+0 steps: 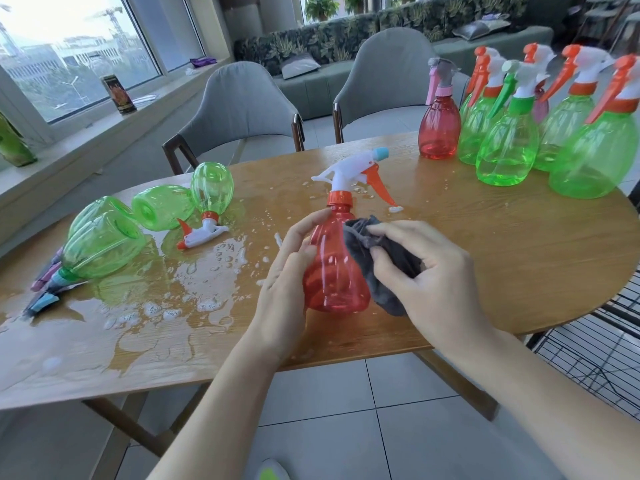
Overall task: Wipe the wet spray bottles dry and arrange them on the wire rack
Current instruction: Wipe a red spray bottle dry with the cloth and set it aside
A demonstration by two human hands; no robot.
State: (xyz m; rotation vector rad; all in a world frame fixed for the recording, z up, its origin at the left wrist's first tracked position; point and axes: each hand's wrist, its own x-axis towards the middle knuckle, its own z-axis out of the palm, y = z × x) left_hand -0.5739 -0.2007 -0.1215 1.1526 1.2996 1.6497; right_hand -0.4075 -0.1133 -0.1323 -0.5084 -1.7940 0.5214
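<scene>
While both forearms reach in from the bottom edge, the left hand (284, 271) wraps its grip around the side of a red bottle (334, 268) held upright over the near edge of the table (485, 258), thumb up by the neck. The right hand (436, 271) has its grip bunched on a grey cloth (384, 258), fingers curled into it, and the cloth is pressed against the bottle's right side. This bottle carries an orange collar, a white spray head with an orange trigger and a pale blue nozzle. To the right, beyond the table edge and lower down, part of a black wire rack (595, 344) shows; whether anything stands on it cannot be told. Left of the hands the tabletop is covered by a puddle (166, 306) with foam and drops. In that wet patch lie four green bottles (104, 244) on their sides or tipped over, one resting on its white and orange spray head (201, 233). Farther back on the right, on dry wood, stands a group of upright bottles: one red (439, 129) with a pink trigger, and several green ones (509, 147) with white heads and orange or green triggers. Behind the table are two grey chairs (242, 105), then a sofa (346, 46), and at far left a window sill (86, 126).
</scene>
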